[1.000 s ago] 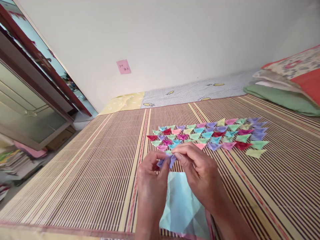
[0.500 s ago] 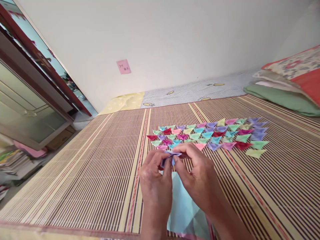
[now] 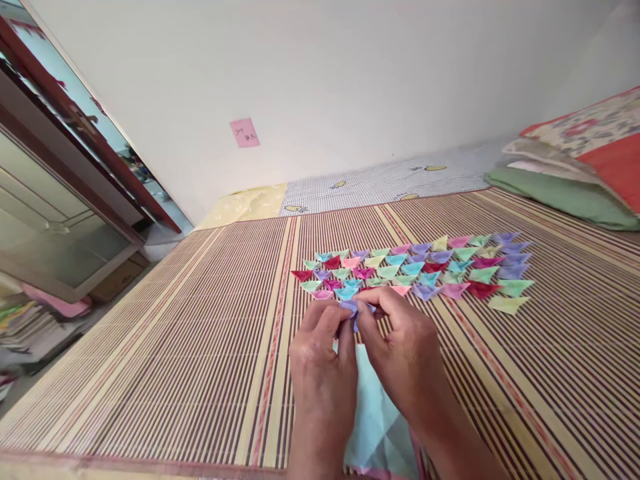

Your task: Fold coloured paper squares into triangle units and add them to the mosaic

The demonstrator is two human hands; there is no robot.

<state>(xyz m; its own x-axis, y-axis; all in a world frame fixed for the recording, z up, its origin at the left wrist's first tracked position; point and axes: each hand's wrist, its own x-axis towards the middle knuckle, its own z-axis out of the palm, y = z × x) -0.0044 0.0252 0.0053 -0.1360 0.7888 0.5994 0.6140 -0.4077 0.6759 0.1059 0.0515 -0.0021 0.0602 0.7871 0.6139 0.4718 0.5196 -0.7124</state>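
From the light blue sheet (image 3: 377,413) we place everything: at its left edge is the left hand (image 3: 325,350), thumb and fingers pinching a small purple paper (image 3: 349,305). That paper, near the sheet's far edge, seems only part-folded, though fingers hide most creases. The right hand (image 3: 405,337), over the sheet's right side, pinches it too. Beyond the sheet, reaching rightward, rows of folded pieces (image 3: 413,269) look finished.
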